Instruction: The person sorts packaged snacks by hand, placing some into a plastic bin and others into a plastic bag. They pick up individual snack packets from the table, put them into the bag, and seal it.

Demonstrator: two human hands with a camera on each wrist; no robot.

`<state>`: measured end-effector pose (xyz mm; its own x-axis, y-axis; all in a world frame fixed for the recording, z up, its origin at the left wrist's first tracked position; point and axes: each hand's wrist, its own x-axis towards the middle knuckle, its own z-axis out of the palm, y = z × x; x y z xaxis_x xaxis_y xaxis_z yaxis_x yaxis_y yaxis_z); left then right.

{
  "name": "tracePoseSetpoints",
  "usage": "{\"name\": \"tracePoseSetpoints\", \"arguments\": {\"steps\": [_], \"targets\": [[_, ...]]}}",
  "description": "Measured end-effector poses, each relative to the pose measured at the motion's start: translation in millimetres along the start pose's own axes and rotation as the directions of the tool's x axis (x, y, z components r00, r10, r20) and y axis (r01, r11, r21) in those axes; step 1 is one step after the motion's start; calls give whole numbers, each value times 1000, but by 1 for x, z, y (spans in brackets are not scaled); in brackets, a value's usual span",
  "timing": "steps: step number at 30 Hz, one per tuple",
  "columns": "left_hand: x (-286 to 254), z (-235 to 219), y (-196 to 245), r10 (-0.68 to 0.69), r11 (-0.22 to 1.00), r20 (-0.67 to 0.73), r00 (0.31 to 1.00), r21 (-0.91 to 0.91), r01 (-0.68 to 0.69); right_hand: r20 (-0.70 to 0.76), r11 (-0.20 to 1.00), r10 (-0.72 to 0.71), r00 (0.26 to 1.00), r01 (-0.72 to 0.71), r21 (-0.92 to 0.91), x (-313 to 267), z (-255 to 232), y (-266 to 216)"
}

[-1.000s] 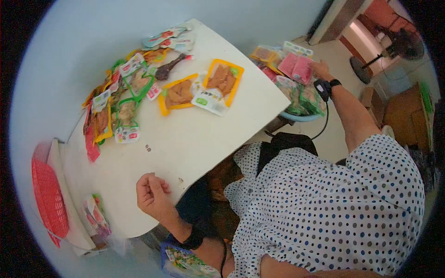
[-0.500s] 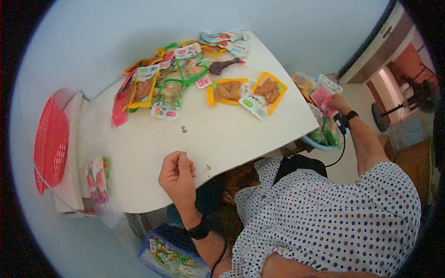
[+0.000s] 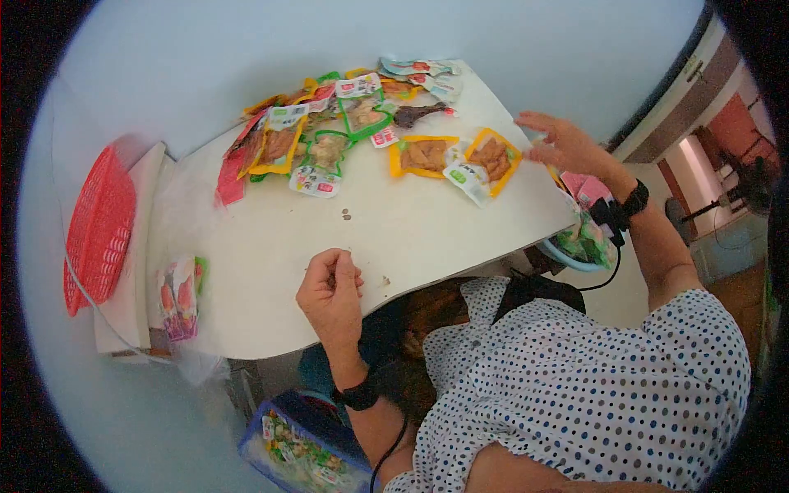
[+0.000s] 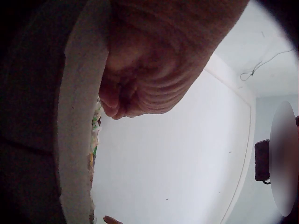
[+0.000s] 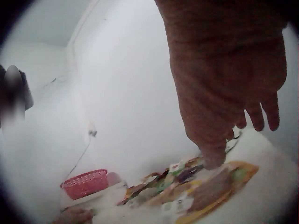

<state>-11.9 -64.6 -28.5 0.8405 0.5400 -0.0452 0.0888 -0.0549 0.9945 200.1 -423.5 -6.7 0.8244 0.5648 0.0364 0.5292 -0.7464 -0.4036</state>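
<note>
My right hand (image 3: 573, 148) reaches over the right end of the white table (image 3: 427, 226), its fingers spread and holding nothing. Just left of its fingertips lies a yellow-edged food packet (image 3: 498, 154), overlapping a second yellow-edged packet (image 3: 415, 158). In the right wrist view, the thumb comes down in front of a yellow-edged packet (image 5: 210, 193). My left hand (image 3: 331, 289) rests at the table's near edge, fingers loosely curled and nothing seen in them. Beside the table, a light blue basin (image 3: 563, 256) holds pink packs (image 3: 588, 189) and green bags.
Many sealed food packets (image 3: 327, 152) are heaped along the wall, with a dark drumstick pack (image 3: 421, 115) at their right. A red basket (image 3: 103, 230) leans at the left, near a pinkish packet (image 3: 178, 300). A blue-edged container (image 3: 300, 452) stands below the table.
My right hand has left the pink packs in the basin and swung up and left over the table, fingers now spread. The left hand stays at the table edge. The head view has turned.
</note>
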Motion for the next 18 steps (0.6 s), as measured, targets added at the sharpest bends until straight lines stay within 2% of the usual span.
{"name": "tracePoseSetpoints", "arguments": {"steps": [1,2,4,5,7,8,9,12,13,16,18], "targets": [[1,0,-1,3,1000,4,1000,-9,-3,82,991,-88,993,95,-94,3,-1,-16],[1,-1,-2,7,1000,3,1000,-15,-7,204,997,-81,976,83,-2,8,-3,-35],[1,-3,0,13,1000,4,1000,-19,-13,437,986,-101,894,30,166,17,-6,-68],[2,-1,0,17,1000,4,1000,-22,-17,393,990,-137,909,134,35,17,2,-69],[3,0,-3,67,998,6,998,-6,-67,440,994,-26,898,70,-84,21,3,-99],[3,-1,-1,44,999,9,999,-10,-44,457,988,41,889,33,-153,26,2,-110],[3,-1,4,21,1000,12,1000,-4,-21,452,964,-85,888,189,-189,32,19,-95],[3,1,4,-6,1000,6,1000,-26,6,418,949,-61,906,182,-256,37,31,-118],[3,2,5,-7,999,2,1000,-41,7,415,938,-101,904,225,-263,40,35,-126],[5,1,1,19,999,0,1000,-30,-19,458,947,-41,888,181,-265,58,42,-147],[4,2,2,22,1000,1,1000,-15,-22,437,943,-102,894,227,-245,70,50,-157]]}}
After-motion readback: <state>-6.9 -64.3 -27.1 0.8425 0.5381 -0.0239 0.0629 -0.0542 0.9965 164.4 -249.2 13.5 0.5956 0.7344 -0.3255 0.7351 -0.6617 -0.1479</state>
